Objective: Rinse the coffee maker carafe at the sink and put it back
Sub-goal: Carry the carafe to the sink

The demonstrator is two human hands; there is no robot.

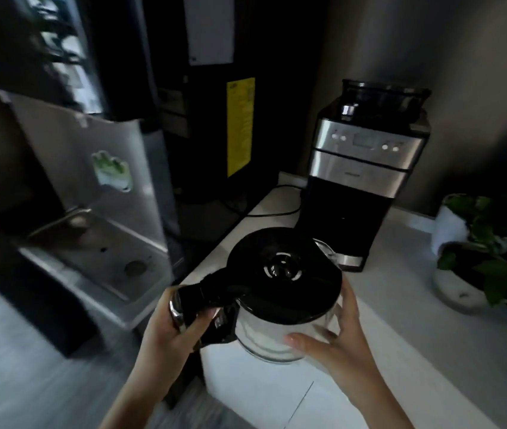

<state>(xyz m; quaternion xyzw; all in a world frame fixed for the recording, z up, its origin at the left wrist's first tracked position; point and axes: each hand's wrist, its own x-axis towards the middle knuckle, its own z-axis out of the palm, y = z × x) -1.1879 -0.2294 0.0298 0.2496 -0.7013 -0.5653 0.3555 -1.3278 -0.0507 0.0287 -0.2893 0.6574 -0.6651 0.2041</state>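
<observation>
Both hands hold the carafe [283,292] in the head view, close under the camera. Wrapped around the black handle, the left hand [171,323] has its fingers closed on it, while the right hand [335,339] lies spread and flat against the clear glass wall, steadying it from the side. A black lid [284,270] sits on top, and the glass body looks empty, though the dim light makes a thin film of water or coffee impossible to rule out. Held in the air above the front edge of the white counter [406,305], the carafe is just in front of the coffee maker [366,168], whose dark bay under the control panel stands vacant. Well apart to the left is the steel sink [97,252], dry-looking as far as the blur allows. Whether the rinse is done cannot be told from this; the carafe is out of the machine, and at the least its return to the bay is left
</observation>
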